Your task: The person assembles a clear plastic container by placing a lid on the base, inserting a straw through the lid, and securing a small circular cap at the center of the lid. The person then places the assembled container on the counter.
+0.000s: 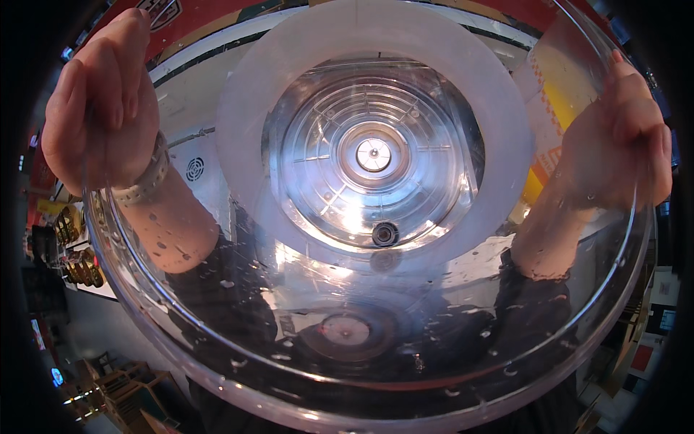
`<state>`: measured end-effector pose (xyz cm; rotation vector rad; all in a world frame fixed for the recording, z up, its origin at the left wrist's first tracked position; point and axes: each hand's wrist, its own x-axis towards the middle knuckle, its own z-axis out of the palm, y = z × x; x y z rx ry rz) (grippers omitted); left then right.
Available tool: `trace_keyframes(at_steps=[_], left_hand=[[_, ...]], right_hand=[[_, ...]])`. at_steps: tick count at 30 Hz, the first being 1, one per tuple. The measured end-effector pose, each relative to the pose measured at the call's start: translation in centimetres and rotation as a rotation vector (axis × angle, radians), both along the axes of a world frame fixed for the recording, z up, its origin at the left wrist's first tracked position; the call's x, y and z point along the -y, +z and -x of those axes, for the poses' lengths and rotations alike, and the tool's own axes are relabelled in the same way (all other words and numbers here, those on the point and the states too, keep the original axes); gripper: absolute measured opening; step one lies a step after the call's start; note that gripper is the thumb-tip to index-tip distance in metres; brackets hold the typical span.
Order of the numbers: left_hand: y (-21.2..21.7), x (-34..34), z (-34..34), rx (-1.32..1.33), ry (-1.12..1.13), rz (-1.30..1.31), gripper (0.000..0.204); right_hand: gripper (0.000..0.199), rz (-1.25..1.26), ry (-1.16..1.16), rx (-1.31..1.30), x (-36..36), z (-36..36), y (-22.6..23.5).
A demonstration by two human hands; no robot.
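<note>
We've got a big clear plastic dome lid [376, 362] held right up in front of the camera, so it fills nearly the whole view and we're looking straight through it. Our left hand [101, 101] is clamped on the rim at about 10 o'clock, fingers curled over the edge, with a pale beaded bracelet [144, 181] on that wrist. Our right hand [622, 137] grips the rim at about 2 o'clock, fingers wrapped around the edge the same way. So both hands are closed on the lid, one on each side.

The lid itself is wet: water droplets are scattered across the lower half, thickest from 5 to 8 o'clock. Nothing else sits inside it, as far as we can tell.

Through the plastic, dead centre, there's a frosted white ring [499, 108], and inside that a round clear basin [372, 155] with ribbed spokes, a shiny metal hub in the middle and a small dark fitting at its 6 o'clock edge. The basin looks empty apart from glare.

Off at 8 o'clock, past the rim, we can make out a desk [97, 289] with some golden-brown round items [79, 264] on it, too small to identify. At 2 o'clock, behind the lid, there's a yellow and white panel [557, 94].
</note>
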<state>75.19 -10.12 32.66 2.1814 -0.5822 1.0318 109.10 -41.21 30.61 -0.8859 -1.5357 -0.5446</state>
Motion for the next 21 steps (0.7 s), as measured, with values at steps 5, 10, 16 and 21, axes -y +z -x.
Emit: trace_keyframes(at_steps=[5, 10, 16, 21], left_hand=[[1.1, 0.8, -0.9, -0.077, -0.071, 0.034, 0.038], [0.5, 3.3, -1.9, 0.109, -0.009, 0.166, 0.037], [-0.1, 4.7, -2.5, 0.257, -0.098, 0.199, 0.038], [0.2, 4.5, -3.1, 0.228, -0.023, 0.313, 0.037]], right_hand=[[0.035, 0.061, 0.161, -0.011, 0.8, -0.9, 0.0], [0.034, 0.001, 0.177, -0.085, 0.9, -0.5, -0.8], [0.031, -0.001, 0.075, -0.091, -0.2, 3.0, 0.5], [0.043, -0.021, -0.094, 0.038, -0.6, 4.1, 0.6]])
